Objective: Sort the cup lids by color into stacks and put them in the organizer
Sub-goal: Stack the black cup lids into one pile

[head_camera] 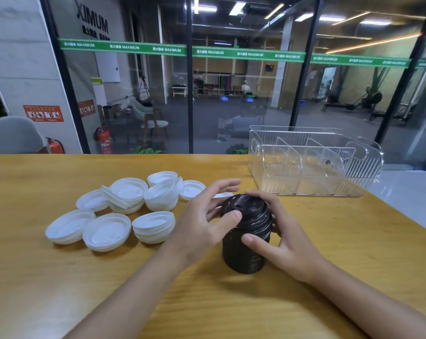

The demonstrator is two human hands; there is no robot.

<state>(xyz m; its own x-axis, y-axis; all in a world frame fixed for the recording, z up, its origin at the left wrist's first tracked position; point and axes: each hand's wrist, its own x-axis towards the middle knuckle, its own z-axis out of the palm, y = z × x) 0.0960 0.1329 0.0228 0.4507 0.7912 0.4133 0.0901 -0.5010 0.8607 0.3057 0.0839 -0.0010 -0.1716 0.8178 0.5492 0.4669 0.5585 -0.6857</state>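
Head view: 1 tall stack of black lids (246, 241) stands upright on the wooden desk (60, 277), near the middle and close to the person. Both hands are on it. The right hand (287, 243) grips the stack, thumb laid against its near side and fingers curled round the far right of its upper lids. The left hand (199, 223) is loose and spread, its thumb resting on the front rim of the top lid while the straight fingers reach past the stack's left side; whether they touch it cannot be told. The 2 hands hide much of the stack's flanks, and the left hand covers part of 1 white lid lying flat just behind it.

The white lids (124, 209) lie to the left of the stack, well apart from it, in a loose cluster. Some lie singly and flat, some sit in short nested piles, and a few lean on their neighbours.

The clear plastic organizer (314, 165) sits at the far right of the desk, beyond the right hand and apart from the stack, with upright dividers splitting it into compartments that hold no lids.

Behind the desk runs a glass wall (243, 94) with a green banner across it; a red fire extinguisher (104, 140) and a chair (155, 121) stand beyond it.
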